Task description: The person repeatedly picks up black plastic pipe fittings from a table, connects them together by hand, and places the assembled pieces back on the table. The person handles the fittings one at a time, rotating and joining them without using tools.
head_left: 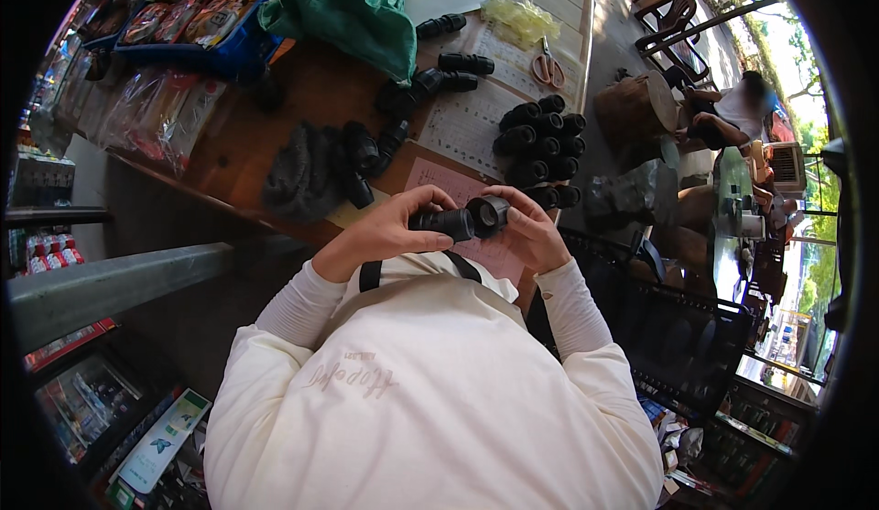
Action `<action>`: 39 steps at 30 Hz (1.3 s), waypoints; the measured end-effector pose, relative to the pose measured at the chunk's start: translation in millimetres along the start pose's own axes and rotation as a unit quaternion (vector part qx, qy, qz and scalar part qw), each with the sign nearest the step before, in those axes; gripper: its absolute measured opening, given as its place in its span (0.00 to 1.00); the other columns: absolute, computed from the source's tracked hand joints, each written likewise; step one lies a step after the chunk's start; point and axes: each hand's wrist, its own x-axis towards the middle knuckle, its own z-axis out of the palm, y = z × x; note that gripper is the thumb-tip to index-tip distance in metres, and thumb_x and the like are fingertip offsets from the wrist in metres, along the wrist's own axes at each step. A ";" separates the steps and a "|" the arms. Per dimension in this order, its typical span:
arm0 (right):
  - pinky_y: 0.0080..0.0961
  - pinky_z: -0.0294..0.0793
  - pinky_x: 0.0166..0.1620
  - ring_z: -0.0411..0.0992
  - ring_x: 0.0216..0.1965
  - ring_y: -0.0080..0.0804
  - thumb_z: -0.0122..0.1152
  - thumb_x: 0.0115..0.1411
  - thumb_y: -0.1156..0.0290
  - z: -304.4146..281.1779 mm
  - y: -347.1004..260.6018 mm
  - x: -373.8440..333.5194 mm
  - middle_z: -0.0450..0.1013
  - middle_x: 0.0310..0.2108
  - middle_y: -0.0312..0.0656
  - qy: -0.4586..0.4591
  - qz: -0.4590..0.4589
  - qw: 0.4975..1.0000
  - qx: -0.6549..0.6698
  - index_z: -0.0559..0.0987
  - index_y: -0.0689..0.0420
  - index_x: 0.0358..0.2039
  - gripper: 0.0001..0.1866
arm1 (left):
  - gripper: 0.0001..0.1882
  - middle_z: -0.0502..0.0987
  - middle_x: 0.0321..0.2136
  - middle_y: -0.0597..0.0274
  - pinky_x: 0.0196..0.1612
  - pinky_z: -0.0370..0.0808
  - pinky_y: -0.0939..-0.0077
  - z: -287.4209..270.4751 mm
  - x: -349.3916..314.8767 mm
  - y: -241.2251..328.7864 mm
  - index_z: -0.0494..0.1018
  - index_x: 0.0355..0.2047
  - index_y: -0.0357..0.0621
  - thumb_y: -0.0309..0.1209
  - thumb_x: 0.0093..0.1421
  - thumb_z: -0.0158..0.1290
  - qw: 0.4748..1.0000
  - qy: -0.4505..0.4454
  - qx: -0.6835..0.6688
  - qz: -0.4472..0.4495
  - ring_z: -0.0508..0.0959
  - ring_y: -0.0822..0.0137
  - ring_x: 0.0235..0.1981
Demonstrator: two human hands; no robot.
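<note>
Close to my chest, at the table's near edge, my left hand (394,232) is closed around a black plastic pipe fitting (445,223). My right hand (537,228) grips a round black cap (489,213) with a hollow opening that faces the fitting. The two parts are side by side; I cannot tell whether they touch. Beyond my right hand, several black fittings (542,140) stand in a tight cluster on paper sheets. More black fittings (363,148) lie loosely beyond my left hand, next to a dark grey cloth (304,173).
A green cloth bag (343,11) lies at the far side of the wooden table (311,75), beside a blue crate (247,59) of packaged goods. Orange-handled scissors (548,70) and a crumpled yellowish plastic bag (520,19) rest on the papers. To the right, a person (732,112) sits near a tree stump (636,107).
</note>
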 end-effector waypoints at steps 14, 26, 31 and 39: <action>0.17 0.77 0.42 0.74 0.42 0.26 0.65 0.54 0.80 30.2 -21.2 -9.7 0.71 0.44 0.42 0.008 -0.156 0.864 -0.478 0.76 0.60 0.49 0.20 | 0.23 0.77 0.35 0.61 0.45 0.71 0.79 12.2 0.8 3.0 0.72 0.47 0.37 0.29 0.50 0.63 0.991 0.061 0.102 0.061 0.75 0.73 0.38; 0.19 0.77 0.46 0.76 0.39 0.22 0.60 0.53 0.85 32.9 -38.5 -12.9 0.76 0.40 0.41 -0.004 -0.074 0.823 -0.563 0.71 0.62 0.56 0.28 | 0.22 0.78 0.36 0.56 0.43 0.73 0.75 19.7 5.6 -4.7 0.74 0.45 0.37 0.27 0.48 0.63 0.970 0.114 0.193 0.098 0.78 0.68 0.38; 0.23 0.75 0.50 0.75 0.43 0.25 0.57 0.52 0.87 22.6 -40.5 -13.2 0.75 0.42 0.42 -0.044 -0.057 0.867 -0.494 0.69 0.62 0.58 0.30 | 0.25 0.77 0.37 0.59 0.46 0.71 0.77 13.8 7.5 -8.3 0.72 0.47 0.37 0.27 0.48 0.63 0.990 0.058 0.093 0.093 0.76 0.70 0.39; 0.23 0.73 0.53 0.74 0.47 0.25 0.56 0.53 0.88 26.5 -42.3 -14.2 0.74 0.44 0.41 -0.029 -0.036 0.857 -0.514 0.70 0.63 0.56 0.28 | 0.23 0.78 0.35 0.56 0.44 0.73 0.75 16.9 7.6 3.5 0.73 0.46 0.36 0.26 0.47 0.62 0.981 0.075 0.156 0.083 0.78 0.68 0.37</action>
